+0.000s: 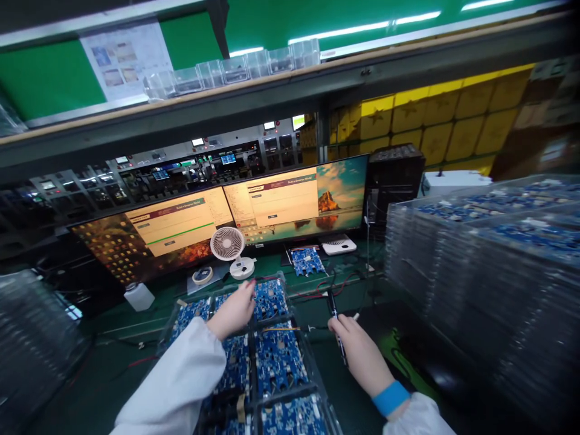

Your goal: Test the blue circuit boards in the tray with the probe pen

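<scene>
My left hand (233, 311) rests fingers-curled on a blue circuit board (270, 299) at the far end of the clear tray (312, 353); right hand (357, 350) grips a black pen tool (334, 317). Risk imo: tool tip or its wires snagging board parts. Boards look blue, densely populated, seated in tray pockets.

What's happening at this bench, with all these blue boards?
A person in white sleeves works over a clear tray of blue circuit boards. The left hand reaches onto a board at the tray's far end; the right hand grips a dark pen-like tool. Two monitors and a small fan stand behind; stacked trays fill the right.
</scene>
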`<control>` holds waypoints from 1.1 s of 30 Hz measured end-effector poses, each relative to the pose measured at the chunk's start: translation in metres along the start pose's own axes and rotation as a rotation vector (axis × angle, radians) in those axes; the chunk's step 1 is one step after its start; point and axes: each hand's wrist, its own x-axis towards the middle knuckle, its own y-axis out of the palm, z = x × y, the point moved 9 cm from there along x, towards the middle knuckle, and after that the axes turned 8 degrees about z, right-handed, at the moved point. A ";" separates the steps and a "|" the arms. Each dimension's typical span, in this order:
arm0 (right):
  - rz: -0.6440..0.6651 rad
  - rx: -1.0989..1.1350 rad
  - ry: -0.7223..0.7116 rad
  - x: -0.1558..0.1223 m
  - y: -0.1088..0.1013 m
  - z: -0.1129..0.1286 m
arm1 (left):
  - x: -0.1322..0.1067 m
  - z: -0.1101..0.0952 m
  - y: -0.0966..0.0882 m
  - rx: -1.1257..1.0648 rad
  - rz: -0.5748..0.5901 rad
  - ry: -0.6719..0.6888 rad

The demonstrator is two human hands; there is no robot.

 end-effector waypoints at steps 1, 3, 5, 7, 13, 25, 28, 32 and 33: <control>-0.004 -0.013 0.000 0.000 -0.001 0.000 | 0.009 0.009 -0.011 -0.061 -0.079 -0.053; -0.016 -0.032 -0.005 -0.001 -0.002 0.001 | 0.025 0.028 -0.030 -0.166 -0.215 -0.176; -0.029 -0.046 -0.013 -0.002 -0.003 0.001 | 0.037 0.039 -0.034 -0.223 -0.251 -0.251; -0.043 -0.058 -0.016 -0.003 -0.004 0.000 | 0.046 0.042 -0.013 -0.305 -0.120 -0.274; -0.078 -0.083 -0.005 -0.005 0.000 -0.008 | 0.031 0.036 0.075 -0.790 0.193 -0.149; -0.094 -0.167 0.041 -0.004 0.004 -0.018 | 0.006 -0.006 0.079 -0.227 0.349 0.157; -0.080 -0.208 0.061 -0.003 0.007 -0.022 | 0.017 -0.001 0.063 -0.173 0.172 0.098; -0.040 -0.254 0.071 -0.001 0.019 -0.023 | 0.038 0.003 0.059 -0.178 0.068 0.025; -0.033 -0.264 0.073 0.000 0.022 -0.023 | 0.044 0.004 0.060 -0.179 0.051 0.006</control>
